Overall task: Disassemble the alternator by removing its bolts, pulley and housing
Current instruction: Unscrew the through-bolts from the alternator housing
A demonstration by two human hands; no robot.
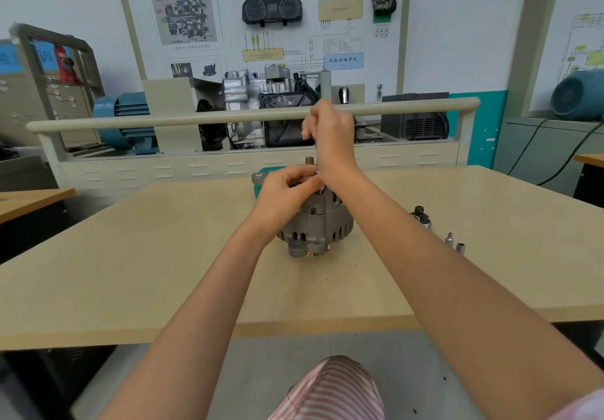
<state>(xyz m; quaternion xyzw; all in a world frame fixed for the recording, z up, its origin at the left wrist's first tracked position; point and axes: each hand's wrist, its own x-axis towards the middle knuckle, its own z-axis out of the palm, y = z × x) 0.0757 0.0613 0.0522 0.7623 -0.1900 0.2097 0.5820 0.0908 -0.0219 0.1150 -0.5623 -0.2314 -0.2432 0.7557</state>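
A pale wooden table (130, 272) fills the middle of the view, with a grey floor (248, 374) showing below its near edge. Behind the table stands a beige training bench (228, 165) with a rounded rail (163, 120) along its top and slotted vents in its front. On the bench sits a cutaway gearbox (258, 106), with a blue-green motor (127, 119) to its left. Above it a large wall board (261, 21) carries diagrams, a car instrument cluster (271, 8) and Chinese text. The wall is white with a teal band (483, 125) lower down. A beige cabinet (49, 86) stands at far left, and another blue-green motor (578, 94) at far right.
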